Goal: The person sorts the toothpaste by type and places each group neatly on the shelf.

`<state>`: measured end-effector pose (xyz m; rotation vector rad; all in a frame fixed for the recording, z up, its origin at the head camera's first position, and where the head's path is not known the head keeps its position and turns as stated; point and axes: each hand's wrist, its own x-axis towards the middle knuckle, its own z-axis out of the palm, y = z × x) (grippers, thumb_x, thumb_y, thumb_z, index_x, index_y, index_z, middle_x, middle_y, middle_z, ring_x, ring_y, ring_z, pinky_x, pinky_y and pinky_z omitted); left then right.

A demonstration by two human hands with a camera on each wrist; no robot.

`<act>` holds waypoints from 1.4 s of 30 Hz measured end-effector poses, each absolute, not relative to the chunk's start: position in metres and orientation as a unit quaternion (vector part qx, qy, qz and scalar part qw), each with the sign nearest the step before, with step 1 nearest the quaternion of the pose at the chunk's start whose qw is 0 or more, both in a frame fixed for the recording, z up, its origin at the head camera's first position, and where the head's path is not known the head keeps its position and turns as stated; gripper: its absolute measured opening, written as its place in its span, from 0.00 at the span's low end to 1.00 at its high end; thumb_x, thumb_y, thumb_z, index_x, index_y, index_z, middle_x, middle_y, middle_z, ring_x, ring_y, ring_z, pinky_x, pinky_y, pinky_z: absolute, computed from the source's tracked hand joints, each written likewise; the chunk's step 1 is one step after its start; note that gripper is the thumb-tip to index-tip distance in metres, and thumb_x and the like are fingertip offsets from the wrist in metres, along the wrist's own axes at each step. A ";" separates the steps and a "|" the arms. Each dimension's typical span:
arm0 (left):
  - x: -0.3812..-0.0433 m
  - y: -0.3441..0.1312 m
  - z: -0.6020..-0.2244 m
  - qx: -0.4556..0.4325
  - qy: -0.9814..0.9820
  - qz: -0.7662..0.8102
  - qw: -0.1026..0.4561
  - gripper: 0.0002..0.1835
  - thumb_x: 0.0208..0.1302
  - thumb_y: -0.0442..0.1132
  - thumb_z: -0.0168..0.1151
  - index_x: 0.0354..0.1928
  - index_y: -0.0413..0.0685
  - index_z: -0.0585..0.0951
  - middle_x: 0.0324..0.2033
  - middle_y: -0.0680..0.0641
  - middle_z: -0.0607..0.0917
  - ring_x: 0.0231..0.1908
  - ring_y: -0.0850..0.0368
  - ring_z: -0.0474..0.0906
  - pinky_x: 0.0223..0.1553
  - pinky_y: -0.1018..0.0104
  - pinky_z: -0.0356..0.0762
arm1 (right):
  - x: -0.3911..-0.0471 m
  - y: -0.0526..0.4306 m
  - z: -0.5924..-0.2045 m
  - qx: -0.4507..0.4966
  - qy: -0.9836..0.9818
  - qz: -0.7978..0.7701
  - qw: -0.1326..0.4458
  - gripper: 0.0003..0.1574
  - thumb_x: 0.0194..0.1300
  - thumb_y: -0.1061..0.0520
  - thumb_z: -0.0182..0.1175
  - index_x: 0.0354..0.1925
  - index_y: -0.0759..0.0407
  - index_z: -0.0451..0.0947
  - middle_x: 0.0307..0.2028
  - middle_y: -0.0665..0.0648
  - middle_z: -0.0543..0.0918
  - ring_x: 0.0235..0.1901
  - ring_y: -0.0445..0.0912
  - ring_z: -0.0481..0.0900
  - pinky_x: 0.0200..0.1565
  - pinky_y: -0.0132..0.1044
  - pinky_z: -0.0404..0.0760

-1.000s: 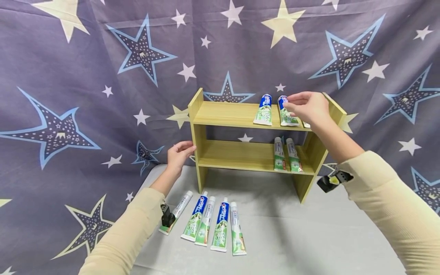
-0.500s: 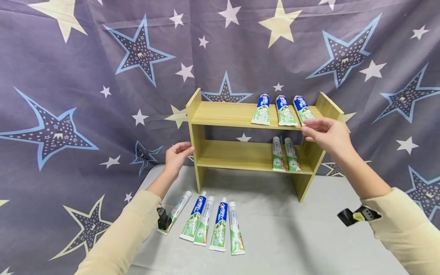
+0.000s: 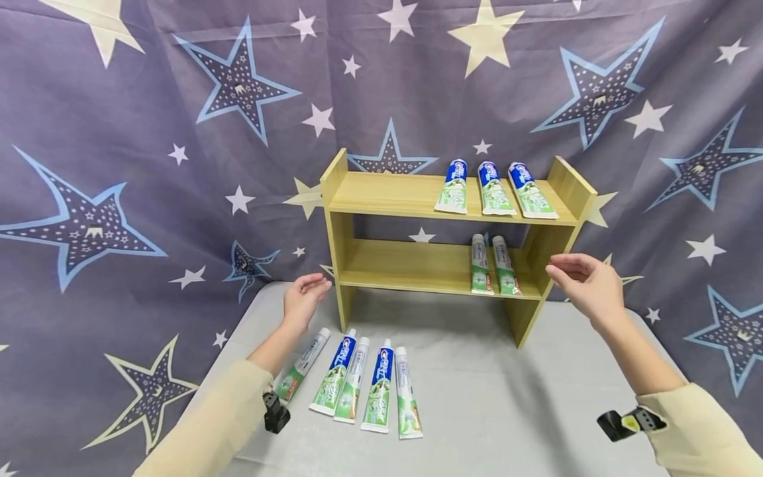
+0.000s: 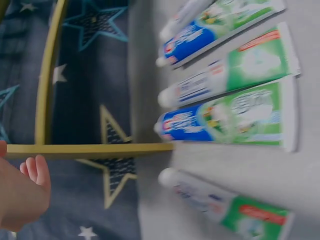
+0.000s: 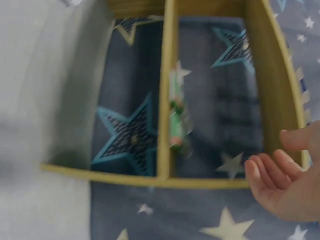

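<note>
My left hand (image 3: 303, 303) hovers just outside the left side panel of a wooden two-tier shelf (image 3: 387, 193), fingers loosely bent and holding nothing. On the other side, my right hand (image 3: 589, 285) is in the air beside the right panel, relaxed with the palm side inward in the right wrist view. Three blue-and-green toothpaste tubes (image 3: 493, 189) lie side by side on the upper board, toward the right. Two white-and-green toothpaste tubes (image 3: 505, 266) lie on the lower board. Below my left hand, several toothpaste tubes (image 3: 379, 389) of both kinds lie on the table.
A grey cloth (image 3: 465, 411) covers the table under the shelf. Behind it hangs a purple-grey curtain (image 3: 149, 132) printed with stars. The leftmost white-and-green tube (image 3: 305, 361) on the table is partly covered by my left forearm in the head view.
My right hand has left the tubes on the upper board and moved down and right, uncovering the rightmost tube. My left hand has let go of the left panel and lowered slightly.
</note>
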<state>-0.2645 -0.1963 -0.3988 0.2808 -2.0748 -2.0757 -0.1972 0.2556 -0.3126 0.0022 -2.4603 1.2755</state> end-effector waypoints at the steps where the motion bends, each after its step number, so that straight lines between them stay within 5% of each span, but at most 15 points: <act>1: -0.261 -0.196 -0.403 0.101 -0.700 -0.701 0.087 0.19 0.60 0.29 0.62 0.54 0.32 0.74 0.31 0.62 0.82 0.28 0.77 0.78 0.42 0.78 0.84 | -0.196 0.258 -0.317 -0.003 -0.872 0.450 0.192 0.28 0.65 0.48 0.62 0.52 0.70 0.76 0.26 0.21 0.77 0.26 0.17 0.75 0.28 0.14 0.78; 11: -0.235 -0.186 -0.433 0.101 -0.729 -0.676 0.040 0.19 0.61 0.31 0.62 0.54 0.32 0.74 0.36 0.53 0.86 0.32 0.71 0.80 0.45 0.70 0.85 | -0.198 0.280 -0.351 -0.032 -0.857 0.463 0.225 0.21 0.64 0.51 0.62 0.47 0.66 0.77 0.25 0.18 0.75 0.25 0.18 0.75 0.27 0.13 0.76; 16: -0.228 -0.176 -0.446 0.099 -0.739 -0.666 0.029 0.18 0.60 0.30 0.62 0.52 0.31 0.74 0.35 0.49 0.86 0.31 0.70 0.79 0.43 0.68 0.85 | -0.208 0.286 -0.365 -0.005 -0.816 0.534 0.222 0.07 0.63 0.59 0.63 0.42 0.54 0.79 0.28 0.23 0.80 0.25 0.22 0.79 0.27 0.14 0.77; 26: -0.221 -0.155 -0.460 0.081 -0.769 -0.634 -0.016 0.16 0.60 0.29 0.60 0.50 0.33 0.74 0.45 0.33 0.84 0.43 0.49 0.83 0.53 0.51 0.83 | -0.228 0.294 -0.373 0.102 -0.664 0.710 0.212 0.17 0.59 0.75 0.60 0.42 0.57 0.80 0.34 0.41 0.88 0.32 0.31 0.86 0.36 0.18 0.83; 42: -0.204 -0.119 -0.483 0.026 -0.811 -0.575 -0.108 0.19 0.59 0.32 0.63 0.51 0.31 0.75 0.42 0.34 0.85 0.39 0.43 0.84 0.41 0.60 0.87 | -0.242 0.290 -0.377 0.070 -0.609 0.764 0.201 0.18 0.58 0.76 0.59 0.36 0.55 0.81 0.29 0.45 0.87 0.29 0.33 0.85 0.34 0.21 0.85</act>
